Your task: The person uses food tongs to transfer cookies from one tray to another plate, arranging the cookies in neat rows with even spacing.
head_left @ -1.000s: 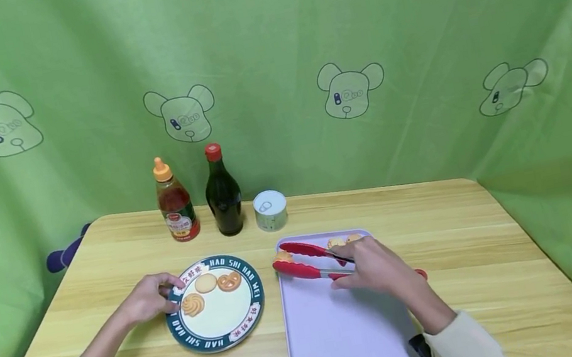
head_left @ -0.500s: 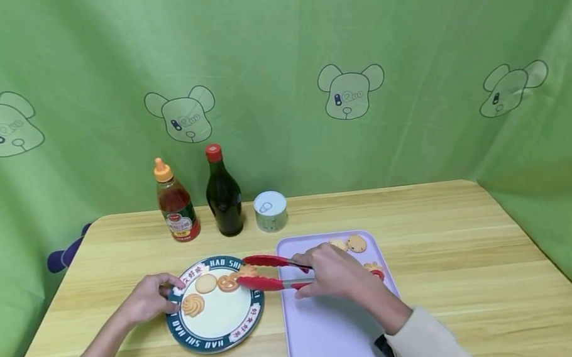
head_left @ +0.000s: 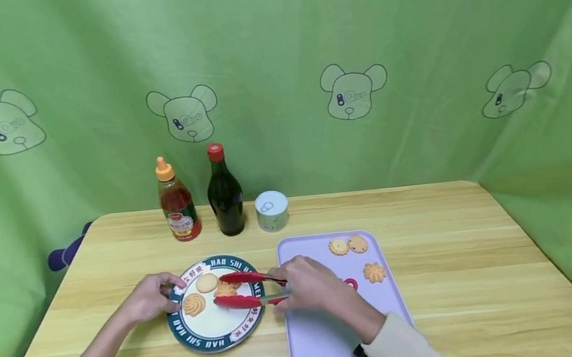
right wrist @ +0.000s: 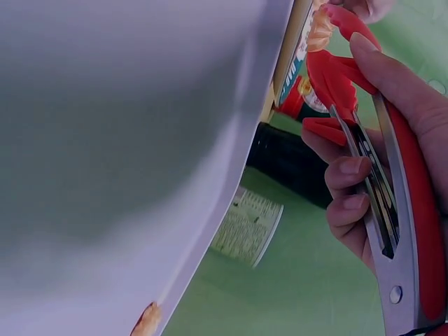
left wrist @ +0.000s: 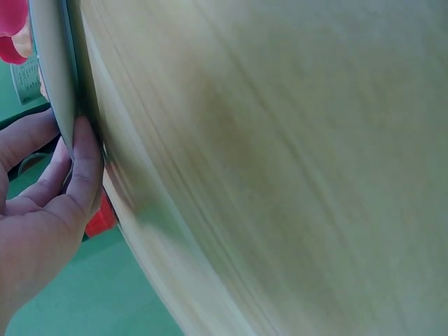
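A cookie (head_left: 224, 289) is held by red tongs (head_left: 241, 302) over the plate (head_left: 217, 326), ahead of the right hand's (head_left: 309, 286) fingers, which are curled, part-closed, around the handles. The plate's rim is pinched between the left hand's (head_left: 148, 299) nearly closed fingers and thumb. The tray (head_left: 323, 341) is seen beneath the right fingers.

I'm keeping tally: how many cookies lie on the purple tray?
3 visible: a pale cookie and a speckled cookie at the far end, a flower-shaped cookie by the right edge. The right hand may hide more.
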{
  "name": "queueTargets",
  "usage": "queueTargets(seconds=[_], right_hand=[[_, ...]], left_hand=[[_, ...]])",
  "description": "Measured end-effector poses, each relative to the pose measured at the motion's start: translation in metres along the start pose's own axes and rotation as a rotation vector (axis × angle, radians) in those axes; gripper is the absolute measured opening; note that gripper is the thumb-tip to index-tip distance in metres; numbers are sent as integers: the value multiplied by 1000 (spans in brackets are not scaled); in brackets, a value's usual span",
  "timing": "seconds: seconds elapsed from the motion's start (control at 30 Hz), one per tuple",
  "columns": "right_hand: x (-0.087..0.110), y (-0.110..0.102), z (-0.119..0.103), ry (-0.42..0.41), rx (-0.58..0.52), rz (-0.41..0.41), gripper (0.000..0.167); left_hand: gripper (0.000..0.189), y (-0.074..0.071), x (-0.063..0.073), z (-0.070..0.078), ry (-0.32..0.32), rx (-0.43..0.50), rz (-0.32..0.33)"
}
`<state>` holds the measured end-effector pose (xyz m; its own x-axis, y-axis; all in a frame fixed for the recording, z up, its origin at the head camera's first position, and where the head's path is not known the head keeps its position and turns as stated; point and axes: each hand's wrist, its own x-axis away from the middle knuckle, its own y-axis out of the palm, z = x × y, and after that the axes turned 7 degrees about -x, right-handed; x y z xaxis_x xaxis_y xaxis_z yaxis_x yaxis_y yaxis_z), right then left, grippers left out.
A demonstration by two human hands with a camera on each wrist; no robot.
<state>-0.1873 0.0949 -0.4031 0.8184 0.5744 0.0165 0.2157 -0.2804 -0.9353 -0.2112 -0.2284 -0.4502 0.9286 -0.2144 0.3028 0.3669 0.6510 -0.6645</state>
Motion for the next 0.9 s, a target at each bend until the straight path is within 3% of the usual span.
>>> queueTargets(seconds=[0.4, 0.9], right_hand=[[-7, 10, -11, -18, 23, -28, 59], [-6, 7, -15, 5, 45, -30, 62]], left_hand=[[40, 0, 0, 1, -9, -5, -2], [40, 1, -2, 1, -6, 2, 0]])
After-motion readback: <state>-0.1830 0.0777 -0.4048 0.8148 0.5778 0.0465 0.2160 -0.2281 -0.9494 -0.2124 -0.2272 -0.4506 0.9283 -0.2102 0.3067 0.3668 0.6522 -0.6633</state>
